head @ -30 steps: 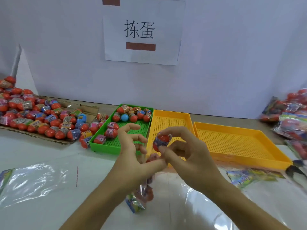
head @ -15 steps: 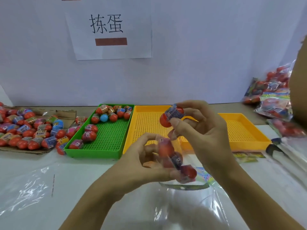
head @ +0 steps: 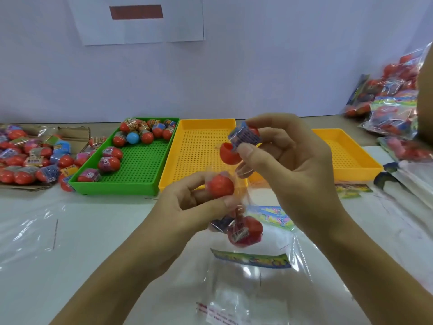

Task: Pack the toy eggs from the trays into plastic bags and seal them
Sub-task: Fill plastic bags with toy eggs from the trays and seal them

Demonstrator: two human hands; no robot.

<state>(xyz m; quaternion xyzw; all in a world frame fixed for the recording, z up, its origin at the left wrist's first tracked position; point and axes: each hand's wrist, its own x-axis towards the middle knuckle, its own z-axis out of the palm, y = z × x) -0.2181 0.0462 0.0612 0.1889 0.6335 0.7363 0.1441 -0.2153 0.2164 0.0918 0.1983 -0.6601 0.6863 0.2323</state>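
— What's the person doing with the right hand (head: 290,160)?

— It's pinching a red toy egg (head: 236,146) with a blue wrapper, thumb and fingertips curled round it, holding it up in the air over the near end of the middle yellow tray (head: 203,127).

— And the left hand (head: 194,202)?

— That one's gripping the mouth of a clear plastic bag (head: 248,233), with another red egg (head: 220,186) caught against the fingers at the opening. The bag is hanging just above the near middle of the tabletop (head: 98,231), and at least one more egg (head: 246,231) is sitting inside it.

— Where are the other eggs?

— Several are lying in the green tray (head: 131,184), mostly bunched at its far end, a few along its left side. A big heap of loose eggs (head: 30,158) is spreading over flattened cardboard at the left edge.

— Anything on the right?

— A second yellow tray (head: 351,156), and filled bags (head: 393,106) piling up at the far right corner. Flat clear bags are lying along the near edge, one (head: 246,289) right under the hands.
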